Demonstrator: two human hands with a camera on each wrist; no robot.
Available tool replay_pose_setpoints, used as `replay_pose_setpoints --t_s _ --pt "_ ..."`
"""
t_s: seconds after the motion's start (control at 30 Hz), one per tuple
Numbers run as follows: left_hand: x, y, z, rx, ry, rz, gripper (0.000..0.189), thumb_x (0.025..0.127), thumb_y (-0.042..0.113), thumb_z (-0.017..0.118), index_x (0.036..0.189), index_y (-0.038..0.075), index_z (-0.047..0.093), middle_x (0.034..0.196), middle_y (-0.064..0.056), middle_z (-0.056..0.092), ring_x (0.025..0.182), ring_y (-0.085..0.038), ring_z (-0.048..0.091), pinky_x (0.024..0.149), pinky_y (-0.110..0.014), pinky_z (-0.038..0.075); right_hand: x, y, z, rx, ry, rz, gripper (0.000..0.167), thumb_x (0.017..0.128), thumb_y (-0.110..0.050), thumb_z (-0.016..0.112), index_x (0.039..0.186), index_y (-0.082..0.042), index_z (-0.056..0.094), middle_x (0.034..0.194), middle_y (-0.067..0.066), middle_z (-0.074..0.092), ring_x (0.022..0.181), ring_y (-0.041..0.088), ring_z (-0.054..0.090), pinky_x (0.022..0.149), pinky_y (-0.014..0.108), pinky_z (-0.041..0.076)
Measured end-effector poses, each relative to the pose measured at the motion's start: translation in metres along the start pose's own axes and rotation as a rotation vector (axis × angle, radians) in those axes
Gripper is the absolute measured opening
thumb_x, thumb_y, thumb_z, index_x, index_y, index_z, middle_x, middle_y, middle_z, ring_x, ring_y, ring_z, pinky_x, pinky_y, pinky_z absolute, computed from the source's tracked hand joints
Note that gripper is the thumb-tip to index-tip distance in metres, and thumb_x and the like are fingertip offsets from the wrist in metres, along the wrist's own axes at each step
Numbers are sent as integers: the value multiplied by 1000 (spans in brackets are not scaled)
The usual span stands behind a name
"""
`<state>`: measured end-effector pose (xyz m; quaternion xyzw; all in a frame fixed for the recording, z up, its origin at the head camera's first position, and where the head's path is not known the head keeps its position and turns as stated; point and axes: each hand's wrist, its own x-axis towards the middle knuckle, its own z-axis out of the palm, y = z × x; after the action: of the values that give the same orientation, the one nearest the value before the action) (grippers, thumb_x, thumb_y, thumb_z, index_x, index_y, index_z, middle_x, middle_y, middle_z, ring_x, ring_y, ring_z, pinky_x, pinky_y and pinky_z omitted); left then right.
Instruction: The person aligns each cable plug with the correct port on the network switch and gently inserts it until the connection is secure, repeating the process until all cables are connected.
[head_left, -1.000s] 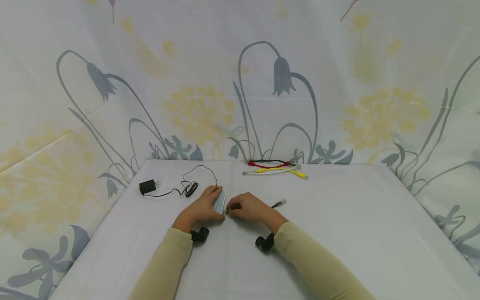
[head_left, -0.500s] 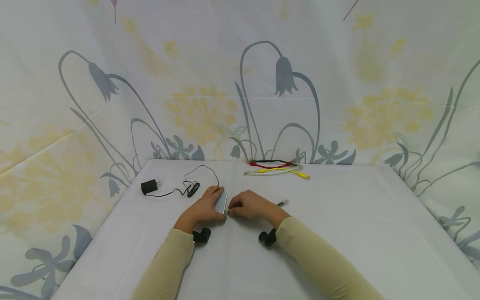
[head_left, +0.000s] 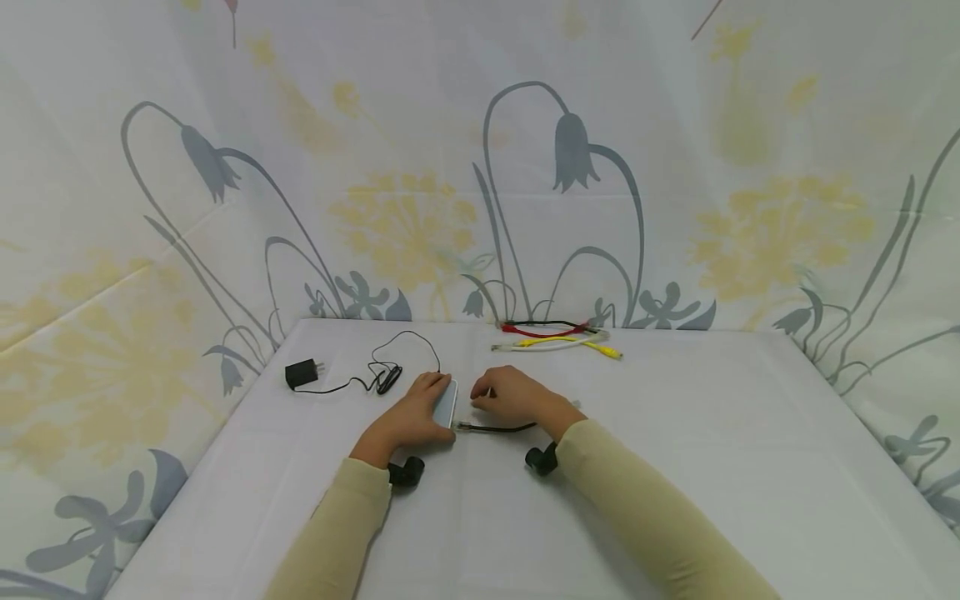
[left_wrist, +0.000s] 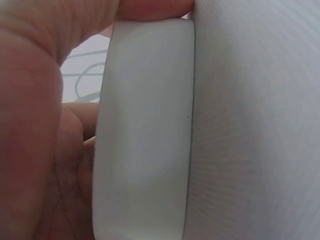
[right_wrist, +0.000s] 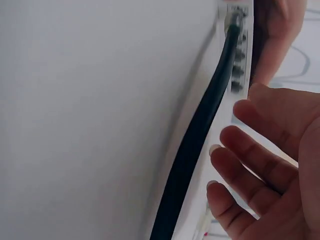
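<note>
L hand [head_left: 411, 417] grasps flat rectangular white plastic box w/ grey-looking top face [head_left: 445, 404], grip clasped round it: thumb at near end, fingers toward far end. Box is on white cloth-covered tabletop [head_left: 675, 433], row of small dark ports [right_wrist: 239, 65] along its R side, facing R hand [head_left: 513, 393].

R hand grip released: fingers [right_wrist: 232, 165] loosely bent, spaced out, nothing in them, just beside short black round cable [head_left: 498, 429] & apart from it. Cable's clear plastic plug [right_wrist: 234, 22] is at end port of the row, near end of box; can't tell how deep. Cable runs R from there, passes under/behind R hand in head view; pale far tip just past the wrist.

L of box: black boxy power adapter w/ metal prongs [head_left: 302, 373], thin black cord w/ bundled loops [head_left: 388, 379] going up & over to far end of box; its end hidden by L hand.

Back edge, approx. center: short black cable [head_left: 551, 322], red cable [head_left: 540, 335], yellow cable [head_left: 611, 353], white cable [head_left: 521, 347], close together, yellow & white crossing. Behind: white backdrop w/ grey & yellow flower print [head_left: 405, 208].
</note>
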<state>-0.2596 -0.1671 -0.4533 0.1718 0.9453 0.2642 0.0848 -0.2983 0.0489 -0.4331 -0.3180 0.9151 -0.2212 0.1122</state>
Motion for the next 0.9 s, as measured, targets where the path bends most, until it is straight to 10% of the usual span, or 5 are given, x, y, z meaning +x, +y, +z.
replay_pose_setpoints --t_s 0.9 --pt "-1 1 1 -2 8 3 98 69 29 76 153 7 29 157 -12 27 147 -28 21 112 -45 32 20 35 -4 -66 147 221 42 94 -26 59 134 -14 57 148 12 43 138 31 41 111 48 34"
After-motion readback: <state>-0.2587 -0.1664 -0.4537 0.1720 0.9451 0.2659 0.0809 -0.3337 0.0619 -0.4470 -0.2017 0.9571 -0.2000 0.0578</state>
